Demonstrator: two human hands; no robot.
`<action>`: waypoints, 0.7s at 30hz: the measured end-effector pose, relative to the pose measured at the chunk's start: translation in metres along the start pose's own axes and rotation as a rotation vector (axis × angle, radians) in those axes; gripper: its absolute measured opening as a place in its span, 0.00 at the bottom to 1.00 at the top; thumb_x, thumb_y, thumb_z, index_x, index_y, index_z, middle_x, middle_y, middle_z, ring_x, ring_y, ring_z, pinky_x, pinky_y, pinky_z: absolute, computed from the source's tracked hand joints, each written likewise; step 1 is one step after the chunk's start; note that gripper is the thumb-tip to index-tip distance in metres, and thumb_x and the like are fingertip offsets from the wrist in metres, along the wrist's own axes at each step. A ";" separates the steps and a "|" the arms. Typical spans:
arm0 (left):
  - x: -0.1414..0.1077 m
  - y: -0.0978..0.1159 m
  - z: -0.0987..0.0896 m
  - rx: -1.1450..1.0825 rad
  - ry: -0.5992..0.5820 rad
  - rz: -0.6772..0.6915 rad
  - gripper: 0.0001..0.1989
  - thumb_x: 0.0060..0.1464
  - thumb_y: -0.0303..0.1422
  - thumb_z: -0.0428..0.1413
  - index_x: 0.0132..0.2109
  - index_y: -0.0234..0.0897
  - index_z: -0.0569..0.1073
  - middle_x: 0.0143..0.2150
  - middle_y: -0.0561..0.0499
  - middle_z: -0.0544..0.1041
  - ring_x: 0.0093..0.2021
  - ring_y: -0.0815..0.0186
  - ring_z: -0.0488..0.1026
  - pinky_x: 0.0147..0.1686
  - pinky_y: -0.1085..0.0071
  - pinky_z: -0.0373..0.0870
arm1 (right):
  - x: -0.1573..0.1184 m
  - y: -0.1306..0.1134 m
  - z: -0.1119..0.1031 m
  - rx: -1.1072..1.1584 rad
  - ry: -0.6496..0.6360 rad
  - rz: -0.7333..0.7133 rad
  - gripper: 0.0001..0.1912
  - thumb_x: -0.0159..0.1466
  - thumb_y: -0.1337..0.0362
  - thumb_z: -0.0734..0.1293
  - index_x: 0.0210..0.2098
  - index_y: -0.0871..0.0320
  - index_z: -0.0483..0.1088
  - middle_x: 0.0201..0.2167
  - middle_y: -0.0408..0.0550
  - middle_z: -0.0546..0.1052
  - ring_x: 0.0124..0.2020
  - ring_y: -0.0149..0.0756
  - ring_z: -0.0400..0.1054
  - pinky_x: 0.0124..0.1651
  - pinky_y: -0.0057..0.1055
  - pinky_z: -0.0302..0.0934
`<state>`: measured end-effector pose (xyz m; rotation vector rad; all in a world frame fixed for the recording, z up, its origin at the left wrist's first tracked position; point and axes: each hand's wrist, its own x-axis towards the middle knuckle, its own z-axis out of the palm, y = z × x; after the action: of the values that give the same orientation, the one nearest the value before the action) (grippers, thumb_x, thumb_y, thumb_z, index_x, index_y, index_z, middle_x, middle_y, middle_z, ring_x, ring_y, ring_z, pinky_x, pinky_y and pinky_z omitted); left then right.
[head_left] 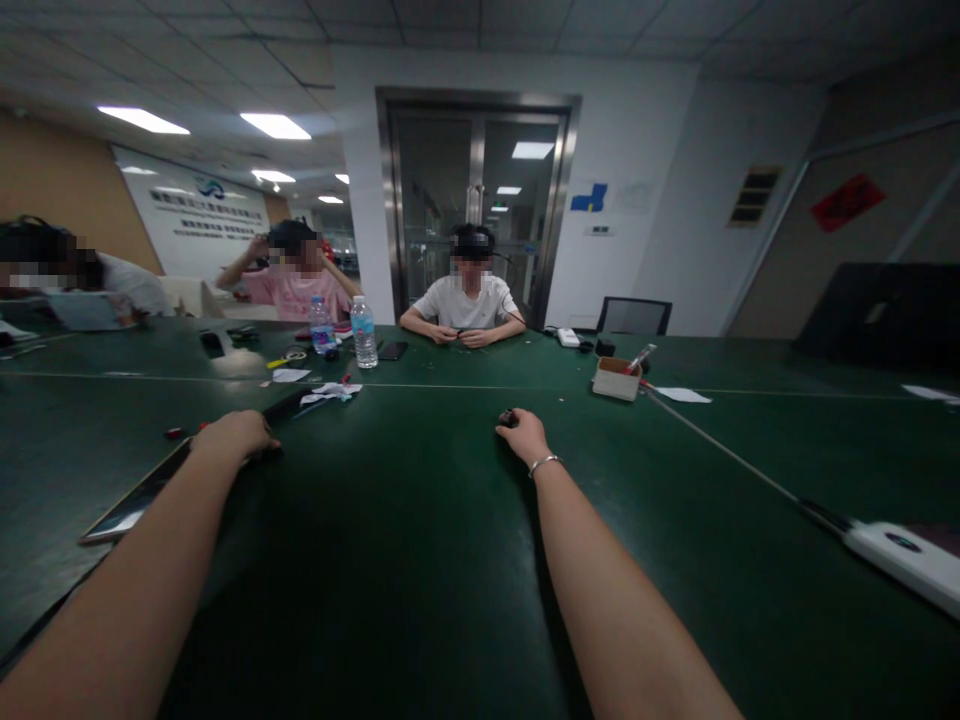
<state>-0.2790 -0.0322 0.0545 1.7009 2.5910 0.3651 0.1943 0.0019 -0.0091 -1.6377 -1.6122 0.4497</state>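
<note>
My right hand (526, 437), with a silver bracelet at the wrist, rests on the green table (390, 560) right of the middle. Its fingers are closed around a small dark object (508, 418), too blurred to name. Farther left, my left hand (234, 436) lies with curled fingers over something black (268, 455), mostly hidden beneath them. Just behind that hand, a long black item (289, 405) points toward crumpled white paper (330, 392). A flat, dark framed panel (139, 505) lies beside my left forearm.
Two water bottles (364, 335) stand at the back left near a dark phone (393, 350). A small box (616, 380) holding a pen is right of centre. A white power strip (907, 555) with its cable lies at right. Other people sit across the table.
</note>
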 end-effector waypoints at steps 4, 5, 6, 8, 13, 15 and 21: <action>-0.031 0.049 -0.021 0.175 0.164 0.076 0.29 0.45 0.46 0.57 0.52 0.36 0.69 0.54 0.35 0.63 0.52 0.47 0.64 0.48 0.57 0.63 | 0.000 -0.001 0.002 0.019 -0.014 -0.067 0.11 0.56 0.62 0.68 0.39 0.58 0.72 0.39 0.48 0.77 0.41 0.35 0.70 0.46 0.32 0.61; -0.041 0.068 -0.025 0.164 0.217 0.162 0.29 0.48 0.46 0.55 0.54 0.36 0.67 0.54 0.36 0.62 0.53 0.48 0.63 0.49 0.57 0.62 | -0.001 -0.002 0.003 0.023 -0.017 -0.082 0.11 0.56 0.62 0.68 0.39 0.58 0.73 0.39 0.48 0.77 0.41 0.35 0.70 0.46 0.31 0.61; -0.051 0.087 -0.027 0.132 0.251 0.265 0.28 0.50 0.46 0.53 0.55 0.36 0.66 0.54 0.37 0.62 0.53 0.49 0.63 0.51 0.56 0.61 | -0.002 -0.003 0.003 0.025 -0.023 -0.092 0.11 0.56 0.62 0.68 0.39 0.58 0.73 0.39 0.48 0.77 0.41 0.35 0.70 0.46 0.31 0.61; -0.070 0.129 -0.027 0.034 0.276 0.497 0.24 0.52 0.44 0.51 0.53 0.36 0.68 0.52 0.40 0.62 0.53 0.52 0.64 0.53 0.57 0.60 | -0.004 -0.005 0.002 0.024 -0.036 -0.104 0.11 0.56 0.61 0.68 0.39 0.57 0.73 0.40 0.48 0.77 0.40 0.35 0.70 0.45 0.31 0.61; -0.103 0.229 0.002 -0.353 0.179 0.961 0.18 0.48 0.41 0.58 0.46 0.42 0.72 0.55 0.46 0.58 0.55 0.55 0.62 0.57 0.57 0.57 | -0.007 -0.011 0.001 0.014 -0.052 -0.196 0.11 0.56 0.62 0.68 0.39 0.56 0.74 0.38 0.47 0.77 0.39 0.35 0.70 0.43 0.30 0.61; -0.109 0.260 0.022 -0.540 0.106 0.991 0.19 0.47 0.38 0.58 0.48 0.42 0.71 0.53 0.46 0.59 0.51 0.60 0.66 0.54 0.61 0.63 | -0.007 -0.013 0.002 -0.014 -0.032 -0.256 0.11 0.56 0.62 0.69 0.39 0.57 0.74 0.36 0.47 0.77 0.38 0.35 0.69 0.42 0.30 0.61; -0.111 0.296 0.088 -0.831 -0.071 0.755 0.11 0.47 0.30 0.58 0.40 0.37 0.73 0.40 0.47 0.71 0.38 0.66 0.71 0.42 0.67 0.70 | -0.005 -0.016 0.002 -0.115 0.014 -0.305 0.11 0.54 0.68 0.68 0.38 0.60 0.75 0.35 0.51 0.74 0.38 0.37 0.67 0.42 0.32 0.60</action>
<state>0.0459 -0.0045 0.0178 2.1086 1.2812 1.1439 0.1811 -0.0041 -0.0002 -1.4378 -1.8679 0.1906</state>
